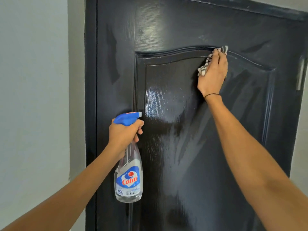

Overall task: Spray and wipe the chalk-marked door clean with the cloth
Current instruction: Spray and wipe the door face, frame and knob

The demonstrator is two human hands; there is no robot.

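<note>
Now cloth point(204, 67) against door point(166, 30)

Right hand point(213, 72) presses a striped cloth point(204, 67) against a wet black door point(175, 130) near its arched panel moulding; left hand point(124, 135) grips a Colin spray bottle point(129, 179).

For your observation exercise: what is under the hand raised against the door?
Under the right hand is a striped cloth, pressed against the dark door at the curved top of its panel. Cloth ends show above and left of the hand; the door surface beneath is covered, so any marks there cannot be seen.
</note>
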